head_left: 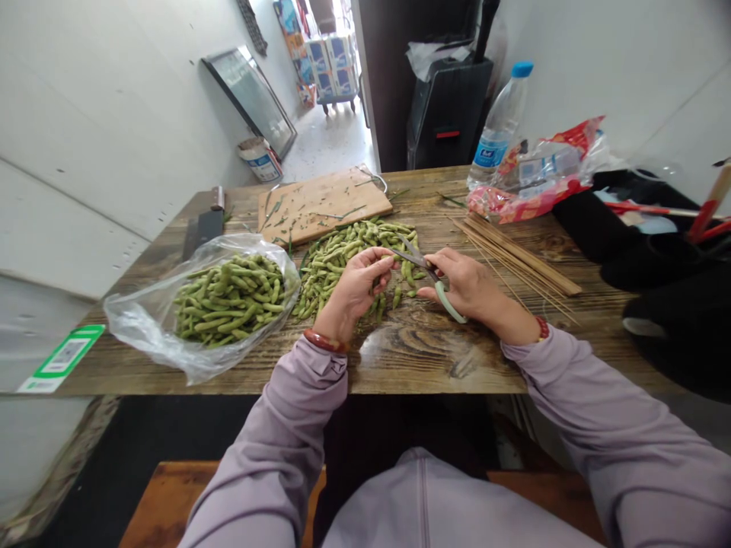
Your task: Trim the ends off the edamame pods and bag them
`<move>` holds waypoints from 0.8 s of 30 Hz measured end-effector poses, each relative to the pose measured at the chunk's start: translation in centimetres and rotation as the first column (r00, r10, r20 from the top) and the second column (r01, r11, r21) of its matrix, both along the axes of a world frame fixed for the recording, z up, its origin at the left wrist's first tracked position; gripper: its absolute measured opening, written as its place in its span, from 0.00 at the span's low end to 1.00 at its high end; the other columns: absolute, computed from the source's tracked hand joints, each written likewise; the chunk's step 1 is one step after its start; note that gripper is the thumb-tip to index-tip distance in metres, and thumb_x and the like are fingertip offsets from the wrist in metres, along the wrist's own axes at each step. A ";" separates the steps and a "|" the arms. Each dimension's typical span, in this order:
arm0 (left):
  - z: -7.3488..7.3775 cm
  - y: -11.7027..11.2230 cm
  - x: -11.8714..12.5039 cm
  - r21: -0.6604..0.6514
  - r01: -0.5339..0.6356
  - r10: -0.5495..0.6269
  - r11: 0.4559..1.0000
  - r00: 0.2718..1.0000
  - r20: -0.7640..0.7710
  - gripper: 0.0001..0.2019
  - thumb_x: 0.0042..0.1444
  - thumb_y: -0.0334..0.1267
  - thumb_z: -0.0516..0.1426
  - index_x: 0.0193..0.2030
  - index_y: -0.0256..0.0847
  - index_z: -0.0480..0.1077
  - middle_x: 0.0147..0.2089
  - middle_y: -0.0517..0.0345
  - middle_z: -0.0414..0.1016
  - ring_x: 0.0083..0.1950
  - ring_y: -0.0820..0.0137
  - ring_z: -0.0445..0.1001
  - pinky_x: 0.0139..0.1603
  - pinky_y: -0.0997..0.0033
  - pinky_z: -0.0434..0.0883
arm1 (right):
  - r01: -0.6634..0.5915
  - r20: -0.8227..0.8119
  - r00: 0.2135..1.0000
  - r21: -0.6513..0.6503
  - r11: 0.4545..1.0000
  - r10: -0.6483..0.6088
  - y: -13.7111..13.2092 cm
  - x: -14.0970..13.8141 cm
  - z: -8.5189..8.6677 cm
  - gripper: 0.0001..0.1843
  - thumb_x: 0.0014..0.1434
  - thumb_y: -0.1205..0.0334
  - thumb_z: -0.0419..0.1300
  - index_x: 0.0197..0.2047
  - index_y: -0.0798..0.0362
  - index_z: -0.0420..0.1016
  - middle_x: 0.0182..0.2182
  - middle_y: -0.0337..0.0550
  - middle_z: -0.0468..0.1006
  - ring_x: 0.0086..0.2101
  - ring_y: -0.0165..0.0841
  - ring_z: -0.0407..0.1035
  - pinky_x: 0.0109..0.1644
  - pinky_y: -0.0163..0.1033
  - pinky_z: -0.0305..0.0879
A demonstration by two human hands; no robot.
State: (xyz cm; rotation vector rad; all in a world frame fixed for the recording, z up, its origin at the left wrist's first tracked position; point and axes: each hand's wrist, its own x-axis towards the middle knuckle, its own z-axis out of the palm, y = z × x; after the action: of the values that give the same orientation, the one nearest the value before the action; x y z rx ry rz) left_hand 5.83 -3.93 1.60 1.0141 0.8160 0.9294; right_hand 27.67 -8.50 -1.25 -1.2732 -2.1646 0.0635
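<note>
My right hand [465, 281] is closed round the pale green handles of a pair of scissors [449, 301]. The scissor blades are parted and point left, close to the fingertips of my left hand [365, 280]. That left hand is pinched on an edamame pod, mostly hidden by the fingers. Beneath and behind it spreads a loose heap of edamame pods [323, 266] on the wooden table [422, 354]. To the left, more green pods [231, 301] lie in an opened clear plastic bag [142, 323].
A wooden cutting board [325, 202] with green scraps lies behind the heap, and a cleaver [204, 228] lies left of it. Bamboo skewers [519, 255], a water bottle [496, 133] and a red plastic wrapper [537, 194] are at the right. Black items crowd the right edge.
</note>
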 end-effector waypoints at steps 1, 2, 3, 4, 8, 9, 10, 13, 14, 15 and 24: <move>0.0 -0.1 0.1 0.001 0.007 -0.007 1.000 1.000 0.006 0.16 0.44 0.37 0.70 0.36 0.35 0.70 0.29 0.59 0.74 0.21 0.82 0.61 0.19 0.82 0.51 | -0.003 0.001 1.000 0.002 1.000 0.003 0.0 0.0 -0.1 0.24 0.61 0.48 0.66 0.54 0.54 0.71 0.42 0.50 0.77 0.37 0.42 0.73 0.42 0.45 0.68; 0.0 -0.1 0.1 0.004 0.015 -0.015 1.000 1.000 0.011 0.16 0.44 0.37 0.70 0.36 0.35 0.70 0.29 0.59 0.74 0.21 0.82 0.62 0.19 0.82 0.51 | -0.006 0.002 1.000 0.003 1.000 0.006 0.0 -0.1 -0.1 0.24 0.61 0.47 0.65 0.54 0.54 0.71 0.42 0.50 0.77 0.37 0.42 0.73 0.42 0.45 0.69; 0.0 -0.2 0.2 0.010 0.023 -0.023 1.000 1.000 0.013 0.16 0.44 0.37 0.70 0.36 0.35 0.70 0.29 0.58 0.75 0.21 0.82 0.62 0.19 0.82 0.51 | -0.009 0.002 1.000 0.004 1.000 0.009 0.0 -0.1 -0.1 0.25 0.62 0.46 0.65 0.54 0.54 0.71 0.42 0.50 0.77 0.37 0.42 0.73 0.42 0.45 0.69; -0.1 -0.3 0.3 0.018 0.031 -0.031 0.999 0.999 0.012 0.16 0.44 0.37 0.70 0.36 0.35 0.70 0.29 0.58 0.75 0.21 0.82 0.62 0.19 0.82 0.51 | -0.014 0.002 1.000 0.006 1.000 0.014 0.0 -0.1 -0.2 0.25 0.62 0.46 0.64 0.54 0.54 0.71 0.42 0.50 0.77 0.37 0.42 0.73 0.42 0.45 0.69; -0.2 -0.7 0.6 0.050 0.060 -0.058 0.997 0.998 -0.033 0.16 0.44 0.38 0.71 0.35 0.35 0.71 0.28 0.59 0.74 0.20 0.82 0.61 0.18 0.81 0.50 | -0.044 -0.019 0.999 0.016 0.999 0.045 -0.1 -0.2 -0.1 0.26 0.62 0.44 0.63 0.54 0.54 0.71 0.42 0.50 0.76 0.38 0.41 0.73 0.42 0.45 0.69; -0.3 -0.7 0.6 0.055 0.065 -0.062 0.996 0.997 -0.044 0.17 0.44 0.39 0.71 0.35 0.35 0.71 0.27 0.60 0.73 0.20 0.83 0.60 0.18 0.81 0.50 | -0.049 -0.027 0.998 0.014 0.999 0.049 -0.1 -0.2 -0.1 0.26 0.62 0.44 0.63 0.54 0.54 0.71 0.42 0.50 0.76 0.37 0.41 0.73 0.42 0.44 0.69; -0.3 -0.8 0.7 0.058 0.067 -0.064 0.996 0.997 -0.051 0.17 0.44 0.39 0.71 0.34 0.35 0.71 0.27 0.60 0.73 0.20 0.83 0.60 0.18 0.81 0.50 | -0.050 -0.033 0.998 0.011 0.999 0.050 -0.2 -0.2 0.0 0.25 0.63 0.44 0.63 0.54 0.54 0.71 0.42 0.50 0.76 0.37 0.40 0.72 0.41 0.43 0.68; -0.3 -0.7 0.7 0.060 0.057 -0.053 0.997 0.997 -0.054 0.17 0.43 0.40 0.72 0.33 0.35 0.71 0.26 0.61 0.72 0.20 0.83 0.59 0.18 0.81 0.50 | -0.039 -0.022 0.999 0.010 0.999 0.039 -0.4 -0.2 0.1 0.23 0.64 0.45 0.62 0.52 0.53 0.71 0.39 0.48 0.76 0.34 0.38 0.71 0.38 0.42 0.66; -0.2 -0.7 0.6 0.060 0.050 -0.047 0.997 0.998 -0.052 0.17 0.43 0.40 0.72 0.33 0.35 0.72 0.26 0.61 0.71 0.20 0.83 0.58 0.18 0.81 0.50 | -0.034 -0.008 0.999 0.014 0.999 0.034 -0.4 -0.2 0.2 0.22 0.64 0.45 0.61 0.51 0.53 0.71 0.38 0.47 0.76 0.33 0.38 0.71 0.37 0.41 0.65; -0.2 -0.7 0.6 0.058 0.043 -0.041 0.997 0.998 -0.048 0.17 0.43 0.40 0.72 0.33 0.35 0.72 0.25 0.62 0.70 0.20 0.83 0.58 0.18 0.81 0.50 | -0.029 0.008 1.000 0.020 0.999 0.029 -0.4 -0.2 0.2 0.21 0.65 0.45 0.61 0.51 0.53 0.72 0.38 0.46 0.76 0.32 0.37 0.70 0.36 0.41 0.64; 0.1 -0.3 0.3 0.017 -0.018 0.018 1.000 1.000 -0.001 0.17 0.43 0.38 0.71 0.32 0.36 0.69 0.23 0.66 0.63 0.20 0.83 0.56 0.19 0.81 0.49 | 0.022 0.106 0.994 -0.044 0.999 -0.017 -0.8 -0.5 0.3 0.16 0.65 0.49 0.61 0.49 0.51 0.73 0.39 0.46 0.77 0.34 0.38 0.72 0.34 0.39 0.60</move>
State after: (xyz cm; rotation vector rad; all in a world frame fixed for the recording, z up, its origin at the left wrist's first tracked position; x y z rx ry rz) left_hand 6.11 -4.28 1.74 1.0236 0.8207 0.9524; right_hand 27.13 -9.27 -0.91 -1.3507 -2.2513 0.0380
